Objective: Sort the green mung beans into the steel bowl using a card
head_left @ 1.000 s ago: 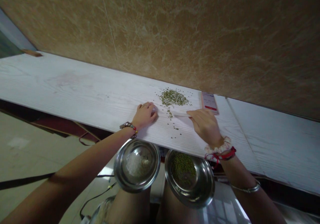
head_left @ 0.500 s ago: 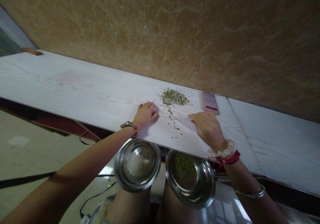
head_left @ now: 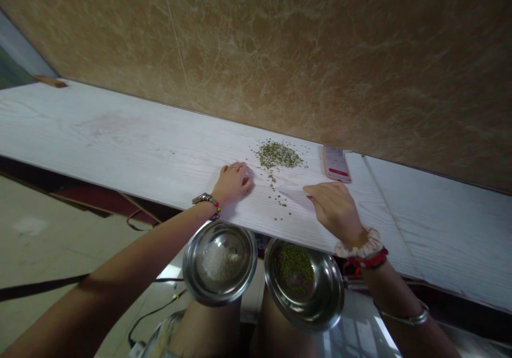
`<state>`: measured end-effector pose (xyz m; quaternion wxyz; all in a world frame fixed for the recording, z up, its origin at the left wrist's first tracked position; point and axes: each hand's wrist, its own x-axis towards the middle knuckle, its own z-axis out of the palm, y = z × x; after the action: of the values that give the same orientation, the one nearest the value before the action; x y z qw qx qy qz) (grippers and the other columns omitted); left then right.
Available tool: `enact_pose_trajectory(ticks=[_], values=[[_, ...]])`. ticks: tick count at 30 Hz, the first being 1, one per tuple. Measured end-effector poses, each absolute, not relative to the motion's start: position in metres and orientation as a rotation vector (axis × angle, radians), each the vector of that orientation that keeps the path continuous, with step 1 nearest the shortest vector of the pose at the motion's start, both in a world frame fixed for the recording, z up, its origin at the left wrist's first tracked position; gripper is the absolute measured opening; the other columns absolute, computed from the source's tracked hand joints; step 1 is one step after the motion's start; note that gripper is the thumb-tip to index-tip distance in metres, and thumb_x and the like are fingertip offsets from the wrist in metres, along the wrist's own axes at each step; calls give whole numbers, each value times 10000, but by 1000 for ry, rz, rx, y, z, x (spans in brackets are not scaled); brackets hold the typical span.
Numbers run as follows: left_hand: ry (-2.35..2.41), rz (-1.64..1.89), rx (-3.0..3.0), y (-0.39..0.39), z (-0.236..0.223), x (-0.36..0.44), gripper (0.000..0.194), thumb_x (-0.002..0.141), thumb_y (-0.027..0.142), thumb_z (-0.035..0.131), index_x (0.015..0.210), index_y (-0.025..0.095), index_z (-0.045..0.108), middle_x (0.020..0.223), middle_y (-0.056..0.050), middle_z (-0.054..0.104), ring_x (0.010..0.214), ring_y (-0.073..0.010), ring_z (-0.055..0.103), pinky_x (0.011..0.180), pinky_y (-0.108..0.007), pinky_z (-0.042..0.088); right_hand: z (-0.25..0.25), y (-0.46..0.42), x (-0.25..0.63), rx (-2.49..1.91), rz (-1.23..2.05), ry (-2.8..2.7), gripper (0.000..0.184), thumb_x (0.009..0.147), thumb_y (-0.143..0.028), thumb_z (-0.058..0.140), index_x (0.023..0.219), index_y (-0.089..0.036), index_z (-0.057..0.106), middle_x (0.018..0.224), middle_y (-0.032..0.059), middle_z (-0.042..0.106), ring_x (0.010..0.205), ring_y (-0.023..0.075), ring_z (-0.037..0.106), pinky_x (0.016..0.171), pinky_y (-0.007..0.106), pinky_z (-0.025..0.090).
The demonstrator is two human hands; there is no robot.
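A loose heap of small green beans, apparently mung beans (head_left: 279, 154), lies on the white tabletop (head_left: 160, 134), with a thin trail of them running toward the front edge. My right hand (head_left: 338, 208) is closed in a pinch on a thin white sheet, perhaps paper (head_left: 294, 190), whose tip reaches the trail; its outline is hard to see against the white board. To the left of the heap, my left hand (head_left: 233, 184) rests on the board with curled fingers. Something pale shows at those fingertips, too faint to name.
Two metal bowls sit on my lap below the table edge: the left bowl (head_left: 191, 275) has white grains, apparently rice, and the right bowl (head_left: 326, 294) has green beans. A phone (head_left: 336, 166) lies right of the heap. Behind is a brown marbled wall (head_left: 256, 54).
My right hand has shifted slightly right with the white sheet, and its tip has drawn back a little from the trail of beans. My left hand stays in place.
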<state>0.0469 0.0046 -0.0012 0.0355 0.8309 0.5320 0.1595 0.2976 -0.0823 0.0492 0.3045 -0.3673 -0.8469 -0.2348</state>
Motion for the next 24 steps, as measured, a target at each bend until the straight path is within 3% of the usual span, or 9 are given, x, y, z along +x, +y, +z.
enact_pose_trajectory(ticks=[6,10,24], values=[[1321,482,2680,9,-2,44,320,795,219,499,1101,175,582,1186,-85,620,1131,-232,545,990,-380,400,45,-75,294,-999,-668,-2262,235,860,-42,441,926,-159,634,780,39,706,744,158,604,695,312,379],[1256,533,2699,11,-3,42,284,796,230,506,1065,200,595,1159,-68,635,1121,-229,556,981,-392,415,47,-76,293,-998,-678,-2237,233,867,-53,444,927,-163,640,778,39,705,734,157,605,703,315,384],[1095,425,2643,17,1,32,336,822,333,510,1117,198,594,1275,-60,584,1245,-248,465,1050,-411,347,46,-68,290,-983,-662,-2248,209,873,-66,450,926,-147,636,769,40,700,742,159,603,707,311,381]])
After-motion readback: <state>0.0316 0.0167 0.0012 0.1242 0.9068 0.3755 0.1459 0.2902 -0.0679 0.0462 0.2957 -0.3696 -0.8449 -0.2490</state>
